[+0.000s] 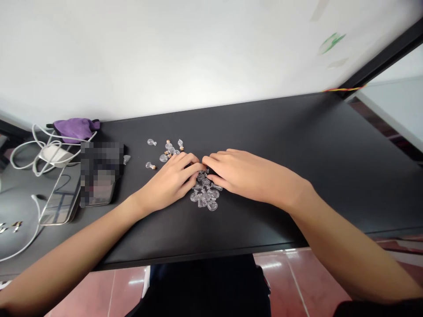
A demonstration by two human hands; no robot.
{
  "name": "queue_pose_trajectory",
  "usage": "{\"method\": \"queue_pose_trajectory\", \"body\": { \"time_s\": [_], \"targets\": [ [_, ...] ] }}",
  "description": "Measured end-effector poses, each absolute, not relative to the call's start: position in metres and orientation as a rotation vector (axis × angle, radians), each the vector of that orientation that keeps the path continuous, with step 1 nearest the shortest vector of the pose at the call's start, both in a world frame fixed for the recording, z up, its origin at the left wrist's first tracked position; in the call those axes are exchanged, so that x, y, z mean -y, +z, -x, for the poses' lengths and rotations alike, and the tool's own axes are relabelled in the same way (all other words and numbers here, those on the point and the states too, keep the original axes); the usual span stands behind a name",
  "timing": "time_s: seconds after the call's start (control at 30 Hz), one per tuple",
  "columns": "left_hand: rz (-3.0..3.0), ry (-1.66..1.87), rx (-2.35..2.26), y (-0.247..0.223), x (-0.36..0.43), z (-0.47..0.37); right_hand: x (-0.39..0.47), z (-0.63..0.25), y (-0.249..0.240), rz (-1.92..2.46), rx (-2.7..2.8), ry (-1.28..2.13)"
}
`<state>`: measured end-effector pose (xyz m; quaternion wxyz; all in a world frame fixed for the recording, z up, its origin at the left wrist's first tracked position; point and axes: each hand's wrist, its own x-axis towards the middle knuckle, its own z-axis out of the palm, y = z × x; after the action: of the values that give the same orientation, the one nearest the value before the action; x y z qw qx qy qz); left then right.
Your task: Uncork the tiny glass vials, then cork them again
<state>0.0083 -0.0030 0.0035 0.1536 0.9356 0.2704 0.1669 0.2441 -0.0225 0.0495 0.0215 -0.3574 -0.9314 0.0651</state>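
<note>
Black table (317, 136); clear bottles (206, 196) clustered between and nearside of left fingers (191, 169), right fingers (215, 164); both curled, grip unclear.

left hand (175, 181) and right hand (251, 178) meeting over pile of small clear bottles (206, 196), black table (297, 149), corked bottles (168, 149) beyond left hand, purple pouch (76, 128), white cable (35, 165), fingertips' hold unclear

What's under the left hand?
Left hand: its fingertips reach the upper edge of the clear bottle pile, and small corked bottles show just beyond its knuckles. Whatever lies beneath the palm is covered.
</note>
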Motion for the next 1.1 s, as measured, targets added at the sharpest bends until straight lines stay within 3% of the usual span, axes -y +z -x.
{"method": "queue_pose_trajectory", "body": {
  "time_s": [0.33, 0.83, 1.1],
  "targets": [
    [-2.691, 0.466, -0.781, 0.005, 0.005, -0.008, 0.018, -0.243, 0.046, 1.109, 2.843, 0.277],
    [-2.686, 0.491, -0.769, 0.003, 0.005, -0.004, -0.001, -0.238, 0.052, 1.251, 2.667, 0.957],
    [-2.695, 0.509, -0.776, 0.004, 0.006, -0.004, -0.007, -0.229, 0.041, 1.282, 2.730, 0.783]
  ]
}}
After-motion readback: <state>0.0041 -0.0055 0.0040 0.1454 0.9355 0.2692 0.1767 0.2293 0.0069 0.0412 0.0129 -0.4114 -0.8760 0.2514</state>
